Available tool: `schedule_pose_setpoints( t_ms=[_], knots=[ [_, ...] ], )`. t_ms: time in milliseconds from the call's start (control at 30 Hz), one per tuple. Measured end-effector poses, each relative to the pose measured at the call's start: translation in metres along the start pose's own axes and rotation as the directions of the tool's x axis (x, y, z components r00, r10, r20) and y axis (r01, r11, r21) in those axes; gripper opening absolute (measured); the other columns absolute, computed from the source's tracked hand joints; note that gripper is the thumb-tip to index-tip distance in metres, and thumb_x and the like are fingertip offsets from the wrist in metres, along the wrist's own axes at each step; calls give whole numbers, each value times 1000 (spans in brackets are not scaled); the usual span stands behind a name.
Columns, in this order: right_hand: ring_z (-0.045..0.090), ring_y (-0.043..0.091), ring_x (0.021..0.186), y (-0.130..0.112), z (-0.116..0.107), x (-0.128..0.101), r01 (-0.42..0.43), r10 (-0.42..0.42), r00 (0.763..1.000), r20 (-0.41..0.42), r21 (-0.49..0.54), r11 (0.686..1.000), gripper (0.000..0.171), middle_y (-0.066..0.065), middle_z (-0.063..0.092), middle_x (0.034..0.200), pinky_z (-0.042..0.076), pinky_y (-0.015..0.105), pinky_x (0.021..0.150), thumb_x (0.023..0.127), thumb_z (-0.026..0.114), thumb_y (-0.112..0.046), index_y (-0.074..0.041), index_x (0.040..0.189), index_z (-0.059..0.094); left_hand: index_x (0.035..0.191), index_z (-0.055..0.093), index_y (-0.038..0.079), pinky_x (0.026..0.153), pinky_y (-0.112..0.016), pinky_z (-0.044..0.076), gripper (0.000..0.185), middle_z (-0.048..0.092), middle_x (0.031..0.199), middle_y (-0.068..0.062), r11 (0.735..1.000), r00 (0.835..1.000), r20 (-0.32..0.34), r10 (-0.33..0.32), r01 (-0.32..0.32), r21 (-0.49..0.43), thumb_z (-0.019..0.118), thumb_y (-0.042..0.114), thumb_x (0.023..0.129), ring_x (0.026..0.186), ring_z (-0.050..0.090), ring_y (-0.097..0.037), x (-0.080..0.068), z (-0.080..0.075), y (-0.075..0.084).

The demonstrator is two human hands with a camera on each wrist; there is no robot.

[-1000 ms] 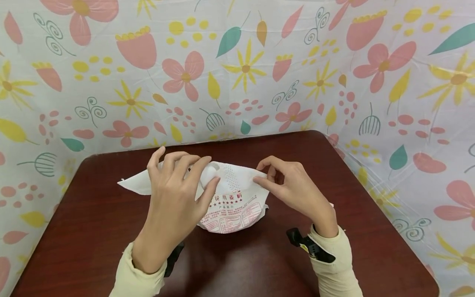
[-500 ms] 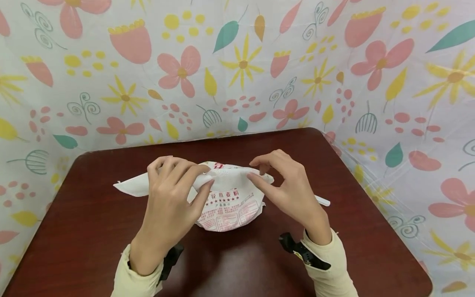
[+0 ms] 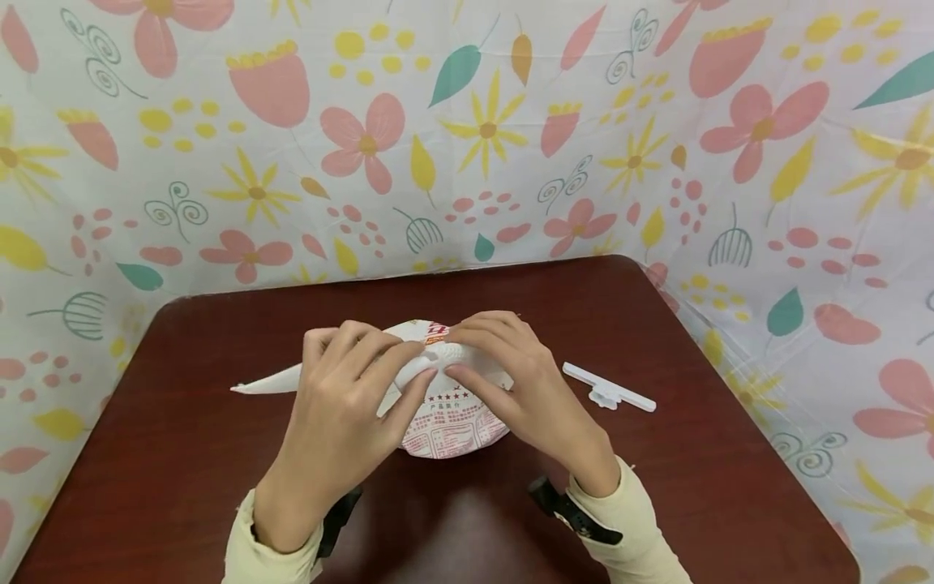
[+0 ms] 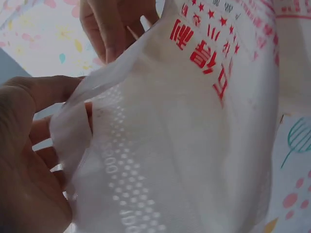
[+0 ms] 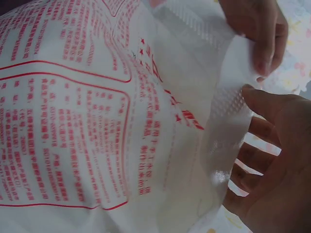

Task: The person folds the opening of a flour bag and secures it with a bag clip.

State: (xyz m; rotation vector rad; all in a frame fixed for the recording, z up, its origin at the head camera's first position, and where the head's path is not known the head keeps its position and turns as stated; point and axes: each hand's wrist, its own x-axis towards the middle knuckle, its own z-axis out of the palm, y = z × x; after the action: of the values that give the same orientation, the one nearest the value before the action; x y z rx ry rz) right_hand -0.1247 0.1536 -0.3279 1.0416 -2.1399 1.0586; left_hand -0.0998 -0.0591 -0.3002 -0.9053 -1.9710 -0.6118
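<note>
White plastic bag (image 3: 452, 410) printed in red, sitting at the centre of the dark red-brown surface (image 3: 182, 454). Red Chinese characters, a row of red stars and boxed blocks of small red text on its face; too small and skewed to read with certainty. Embossed dot pattern along the bag's upper strip, plain in the left wrist view (image 4: 121, 165) and the right wrist view (image 5: 228, 97).

Left hand (image 3: 339, 414) at 9 o'clock of the bag, grip narrow, fingers and thumb pinching the gathered top edge. Right hand (image 3: 511, 389) at 3 o'clock, grip likewise narrow, fingertips pinching the same top edge, the two hands meeting at the bag's 12 o'clock. Bulk of the bag below and between both grips, resting on the surface. Flattened white corner of the bag sticking out toward 9 o'clock past the left hand.

White sealing clip (image 3: 609, 388) lying on the surface at 3 o'clock of the bag, near the right hand, not touching it.

Floral-patterned sheet (image 3: 481, 130) as backdrop from 9 through 12 to 3 o'clock.
</note>
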Motion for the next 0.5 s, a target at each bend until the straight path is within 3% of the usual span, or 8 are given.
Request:
schedule_pose_setpoints(
  t_ms=[133, 267, 367, 500],
  knots=[
    [56, 18, 115, 2, 1, 0, -1, 1, 1000, -8, -11, 1000, 25, -2, 66, 114, 42, 36, 100, 90, 74, -17, -12, 114, 71, 97, 72, 2, 66, -41, 37, 17, 69, 88, -8, 996, 1000, 4, 7, -7, 92, 71, 16, 87, 77, 56, -28, -2, -5, 4],
    [57, 19, 113, 4, 2, 1, 19, -19, 1000, -10, -10, 1000, 21, -2, 67, 111, 42, 36, 99, 89, 76, -15, -13, 109, 72, 103, 72, 0, 65, -40, 40, 27, 71, 95, -10, 985, 997, 64, -46, 35, 169, 79, 10, 79, 83, 57, -31, -6, -11, 5],
    [57, 18, 113, 4, 2, 2, 33, -33, 999, -7, -16, 999, 19, -2, 67, 110, 42, 36, 98, 89, 75, -15, -13, 107, 72, 99, 72, 1, 66, -39, 41, 27, 73, 92, -7, 984, 991, 114, -70, 50, 169, 81, 5, 74, 85, 58, -29, -8, -13, 3],
    [55, 19, 114, 2, 2, 3, 35, -35, 999, 7, -11, 999, 22, -2, 67, 113, 41, 35, 99, 90, 75, -16, -13, 111, 71, 92, 72, 5, 67, -36, 39, 18, 73, 85, -3, 991, 987, 150, -54, 34, 133, 77, 1, 75, 80, 60, -23, -8, -12, -1]
  ],
)
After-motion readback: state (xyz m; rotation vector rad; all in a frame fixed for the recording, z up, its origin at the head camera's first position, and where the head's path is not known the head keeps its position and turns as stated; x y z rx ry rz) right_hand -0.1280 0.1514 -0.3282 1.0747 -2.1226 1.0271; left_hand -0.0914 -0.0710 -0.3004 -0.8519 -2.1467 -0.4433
